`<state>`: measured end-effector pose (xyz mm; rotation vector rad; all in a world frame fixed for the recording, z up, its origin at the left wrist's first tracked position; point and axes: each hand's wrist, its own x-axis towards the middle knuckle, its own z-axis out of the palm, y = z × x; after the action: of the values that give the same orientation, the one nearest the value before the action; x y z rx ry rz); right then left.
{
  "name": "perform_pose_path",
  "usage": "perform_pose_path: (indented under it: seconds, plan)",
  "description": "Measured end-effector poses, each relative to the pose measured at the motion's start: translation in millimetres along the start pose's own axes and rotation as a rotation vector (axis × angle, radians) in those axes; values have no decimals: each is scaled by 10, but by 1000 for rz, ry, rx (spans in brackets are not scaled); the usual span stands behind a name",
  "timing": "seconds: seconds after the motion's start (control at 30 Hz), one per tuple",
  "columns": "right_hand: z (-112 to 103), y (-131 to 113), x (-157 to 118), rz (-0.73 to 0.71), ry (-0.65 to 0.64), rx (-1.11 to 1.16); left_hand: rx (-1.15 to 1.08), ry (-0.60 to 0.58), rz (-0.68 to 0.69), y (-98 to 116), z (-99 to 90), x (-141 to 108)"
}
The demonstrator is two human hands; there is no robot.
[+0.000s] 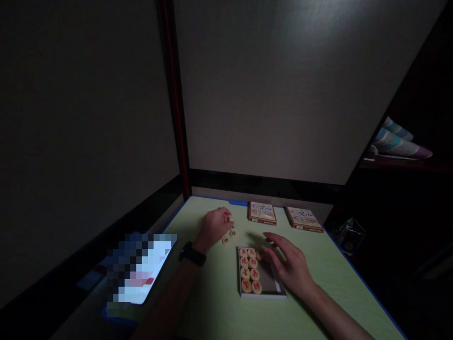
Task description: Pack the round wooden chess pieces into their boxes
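Observation:
My left hand [214,228], with a dark watch on its wrist, is closed at the far part of the table, its fingertips on a Chinese chess piece [229,219]. Two or so more loose pieces, among them one Chinese chess piece [225,240], lie just in front of it. A shallow box [267,276] sits nearer to me, its left side filled by two columns of round pieces with red characters. At the top of a third column is another piece [260,255]. My right hand [292,264] hovers over the box's right side, fingers apart, thumb close beside that piece; whether it touches is unclear.
Two flat printed boxes, a left one [262,212] and a right one [304,218], lie at the back of the green table [212,293]. A lit tablet-like screen [152,269], partly pixelated, is at the left edge. Walls stand behind and left.

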<state>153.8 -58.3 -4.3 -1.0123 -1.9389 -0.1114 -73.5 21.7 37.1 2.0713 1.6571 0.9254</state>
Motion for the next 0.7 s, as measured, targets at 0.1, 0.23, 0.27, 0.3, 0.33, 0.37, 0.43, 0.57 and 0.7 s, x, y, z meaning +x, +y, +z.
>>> perform_pose_path:
  seconds: [0.1,0.23,0.27,0.3,0.33,0.37,0.43,0.57,0.7]
  plan:
    - [-9,40,13,4,17,-26,384,-50,-22,-269,-213,159]
    - [9,103,0,18,-4,-47,469,-141,-31,-514,-140,206]
    - [11,114,-5,29,-14,-49,460,-147,-19,-543,-98,200]
    - [11,124,-8,41,-22,-51,448,-150,-6,-560,-59,193]
    - [8,133,-9,56,-28,-54,438,-155,5,-566,-27,187]
    - [2,141,-8,73,-30,-58,425,-161,14,-566,-3,182]
    - [-16,158,1,113,-16,-66,383,-173,27,-554,23,175]
    - [-58,191,26,209,25,-66,241,-180,68,-550,30,166]
    - [-79,221,23,267,19,-47,114,-178,68,-586,2,174]
